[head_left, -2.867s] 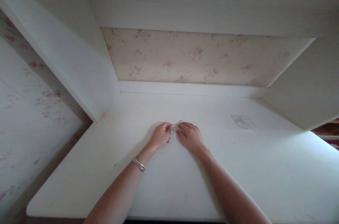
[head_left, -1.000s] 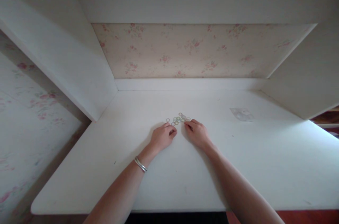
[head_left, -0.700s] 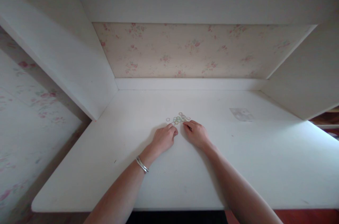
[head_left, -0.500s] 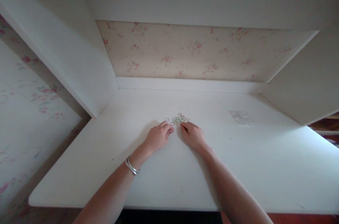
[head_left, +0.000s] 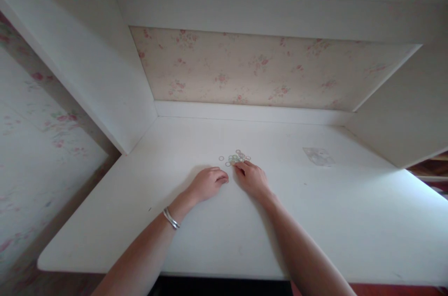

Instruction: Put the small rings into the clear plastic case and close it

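Several thin rings (head_left: 234, 158), pale green and pinkish, lie in a loose cluster on the white desk (head_left: 217, 235). One pinkish ring (head_left: 221, 158) sits apart on the left of the cluster. The fingers of my right hand (head_left: 252, 179) are bent and drawn together, their tips at the near edge of the cluster; I cannot make out what is between them. Just short of the rings, my left hand (head_left: 207, 183) rests on the desk with curled fingers pressed against the thumb. Anything inside that hand is hidden.
A clear plastic bag (head_left: 318, 156) lies on the desk to the right. White side panels (head_left: 129, 100) and an upper board enclose the desk, with floral wallpaper (head_left: 259, 65) behind. A small dark sliver (head_left: 150, 209) lies left of my left forearm.
My left hand has drawn back slightly toward me, away from the rings. My right hand has shifted a little left, its fingertips further into the cluster's near edge.
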### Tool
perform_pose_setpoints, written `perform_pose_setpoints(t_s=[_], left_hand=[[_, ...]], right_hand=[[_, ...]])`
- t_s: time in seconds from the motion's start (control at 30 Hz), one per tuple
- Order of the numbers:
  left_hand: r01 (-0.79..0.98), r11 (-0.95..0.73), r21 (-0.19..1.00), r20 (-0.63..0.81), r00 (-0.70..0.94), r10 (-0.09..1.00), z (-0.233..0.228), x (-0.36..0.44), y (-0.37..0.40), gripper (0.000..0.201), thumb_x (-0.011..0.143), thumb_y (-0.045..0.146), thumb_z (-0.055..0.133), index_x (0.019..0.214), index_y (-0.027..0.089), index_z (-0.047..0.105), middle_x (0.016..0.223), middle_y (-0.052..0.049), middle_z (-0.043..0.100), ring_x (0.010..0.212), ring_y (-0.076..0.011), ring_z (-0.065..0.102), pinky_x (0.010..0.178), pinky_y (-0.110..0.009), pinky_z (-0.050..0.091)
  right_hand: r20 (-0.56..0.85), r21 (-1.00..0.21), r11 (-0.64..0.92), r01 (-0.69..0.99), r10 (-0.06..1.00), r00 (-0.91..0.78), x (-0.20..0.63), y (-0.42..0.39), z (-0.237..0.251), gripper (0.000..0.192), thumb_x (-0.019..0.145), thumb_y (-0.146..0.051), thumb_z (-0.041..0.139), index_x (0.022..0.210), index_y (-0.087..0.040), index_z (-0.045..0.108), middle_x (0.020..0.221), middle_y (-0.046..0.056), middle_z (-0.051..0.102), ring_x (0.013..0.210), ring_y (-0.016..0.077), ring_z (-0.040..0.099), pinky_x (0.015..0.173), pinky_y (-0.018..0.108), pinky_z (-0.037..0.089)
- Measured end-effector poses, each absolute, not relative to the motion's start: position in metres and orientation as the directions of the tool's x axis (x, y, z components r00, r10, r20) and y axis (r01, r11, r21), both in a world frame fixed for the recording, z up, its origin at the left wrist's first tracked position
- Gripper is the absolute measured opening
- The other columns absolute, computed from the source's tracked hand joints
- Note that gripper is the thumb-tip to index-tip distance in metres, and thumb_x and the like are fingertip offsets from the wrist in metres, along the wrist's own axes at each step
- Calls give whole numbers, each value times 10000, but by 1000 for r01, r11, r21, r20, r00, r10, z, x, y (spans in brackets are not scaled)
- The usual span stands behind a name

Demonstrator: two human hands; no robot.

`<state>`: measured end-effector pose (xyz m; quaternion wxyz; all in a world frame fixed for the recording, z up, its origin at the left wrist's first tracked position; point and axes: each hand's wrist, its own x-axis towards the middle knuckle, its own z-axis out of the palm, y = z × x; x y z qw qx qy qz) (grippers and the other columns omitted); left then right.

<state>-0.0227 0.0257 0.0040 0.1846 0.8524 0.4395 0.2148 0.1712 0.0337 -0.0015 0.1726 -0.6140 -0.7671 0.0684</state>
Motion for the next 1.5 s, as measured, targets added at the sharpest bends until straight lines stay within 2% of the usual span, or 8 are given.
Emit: perform_pose_setpoints(t_s=[0.1, 0.2, 0.5, 0.77, 0.97, 1.1, 1.3, 1.5], left_hand=[[680, -469, 563, 223, 422, 879, 4, -28, 32, 237, 899, 307, 446, 916, 219, 665, 910, -11, 687, 841, -136, 607, 766, -222, 438], [760, -381, 527, 187, 334, 924, 5, -32, 36, 254, 901, 321, 427, 930, 228, 662, 926, -16, 691, 844, -144, 611, 761, -228, 438], [869, -384, 313, 73, 381, 922, 11, -24, 23, 283, 923, 363, 364, 984, 283, 629, 962, -11, 690, 880, -172, 626, 739, -267, 425], [880, -372, 295, 63, 371, 927, 10, -23, 23, 295, 931, 374, 342, 1017, 284, 609, 958, -22, 685, 861, -176, 629, 723, -271, 415], [885, -378, 273, 64, 375, 925, 11, -23, 22, 284, 931, 363, 337, 999, 278, 600, 950, -16, 686, 851, -184, 632, 691, -276, 406], [887, -371, 275, 49, 372, 927, 12, -23, 22, 285, 931, 361, 336, 1006, 272, 595, 964, -20, 686, 864, -183, 631, 695, -277, 400], [878, -387, 281, 61, 386, 921, 11, -23, 22, 285, 933, 353, 329, 997, 274, 595, 950, -18, 688, 845, -184, 632, 687, -280, 399], [890, -354, 286, 41, 358, 933, 12, -22, 22, 296, 934, 363, 331, 1011, 274, 603, 950, -21, 686, 848, -176, 629, 699, -272, 402]], right_hand=[[178, -361, 229, 904, 969, -174, 175, 34, -3, 280, 908, -367, 389, 992, -297, 647, 986, 6, 665, 841, 151, 605, 704, 242, 406], [175, -384, 228, 895, 969, -172, 178, 35, -4, 265, 904, -369, 405, 946, -279, 651, 972, 7, 666, 840, 148, 603, 697, 236, 400], [210, -413, 226, 882, 966, -149, 176, 36, -6, 267, 892, -355, 429, 1029, -282, 646, 1013, 21, 655, 818, 155, 606, 701, 252, 418], [212, -438, 207, 875, 970, -123, 176, 37, -7, 270, 879, -351, 445, 1063, -271, 627, 977, 20, 637, 753, 134, 589, 675, 247, 409], [237, -469, 229, 853, 963, -128, 177, 37, -7, 220, 866, -329, 464, 894, -244, 665, 917, 12, 630, 783, 127, 581, 693, 229, 406], [244, -502, 224, 835, 963, -112, 180, 38, -9, 213, 854, -312, 470, 880, -230, 665, 856, 11, 625, 722, 119, 569, 678, 225, 408], [204, -467, 254, 847, 963, -177, 182, 38, -7, 211, 874, -254, 443, 854, -225, 651, 902, 19, 626, 810, 127, 580, 723, 225, 391], [131, -344, 248, 906, 968, -216, 178, 34, -2, 224, 920, -264, 395, 889, -207, 609, 971, 53, 623, 875, 162, 573, 745, 274, 364]])
